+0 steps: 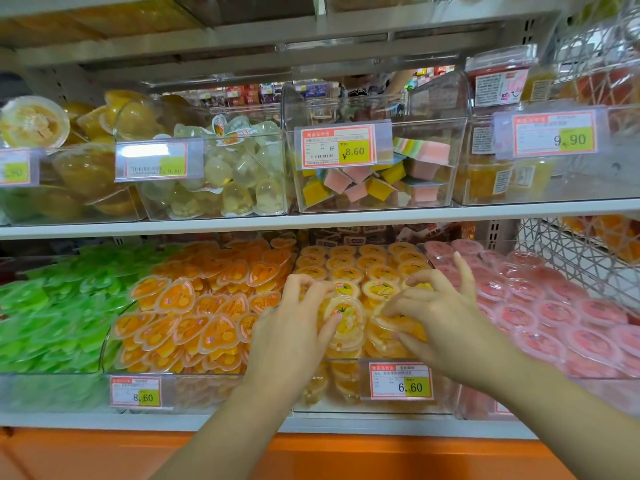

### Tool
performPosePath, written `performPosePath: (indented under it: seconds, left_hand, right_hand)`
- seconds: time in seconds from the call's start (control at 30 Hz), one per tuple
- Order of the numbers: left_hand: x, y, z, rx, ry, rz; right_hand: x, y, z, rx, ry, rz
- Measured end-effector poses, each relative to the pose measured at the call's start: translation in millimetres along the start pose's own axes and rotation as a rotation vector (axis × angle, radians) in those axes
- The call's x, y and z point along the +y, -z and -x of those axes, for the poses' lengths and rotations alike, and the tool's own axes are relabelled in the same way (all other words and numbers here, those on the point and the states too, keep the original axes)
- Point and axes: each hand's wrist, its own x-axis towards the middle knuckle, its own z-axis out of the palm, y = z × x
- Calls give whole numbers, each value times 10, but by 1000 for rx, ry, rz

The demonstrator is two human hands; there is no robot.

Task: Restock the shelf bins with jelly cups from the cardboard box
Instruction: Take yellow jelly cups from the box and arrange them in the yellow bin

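On the lower shelf (104, 422), both hands reach into the clear bin (349, 389) of round yellow jelly cups (346, 271), which carries a price tag (400, 384) reading 6.60. The left hand (298, 323) curls fingers and thumb round one yellow cup (346, 318) at the front of the pile. Just beside it, the right hand (440, 313) grips a second cup (398, 322) between thumb and fingers, index finger lifted. Heart-shaped orange cups (194, 306) lie left, pink cups (554, 313) right.

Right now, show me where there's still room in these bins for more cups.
Free: the top half of the square-jelly bin, above its pink and yellow pile. Crowded: the yellow-cup bin, where the left hand and right hand each grip a yellow cup, and the heart-cup bin, green bin and pink bin, all heaped.
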Motion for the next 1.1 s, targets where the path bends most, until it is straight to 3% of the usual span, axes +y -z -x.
performPosePath:
  seconds: [0.13, 0.53, 0.7, 0.93, 1.1]
  left_hand:
    - [-8, 1, 4, -3, 0, 3]
    - [2, 4, -3, -7, 1, 15]
    - [-1, -5, -3, 1, 5, 16]
    - [-5, -17, -2, 10, 2, 23]
    - [2, -20, -14, 13, -12, 19]
  right_hand:
    - [52, -20, 40, -25, -18, -157]
    - [35, -113, 99, 214, -47, -93]
    - [11, -79, 141, 207, -126, -147]
    - [-123, -63, 124, 127, -77, 45]
    - [-26, -51, 131, 143, -59, -8]
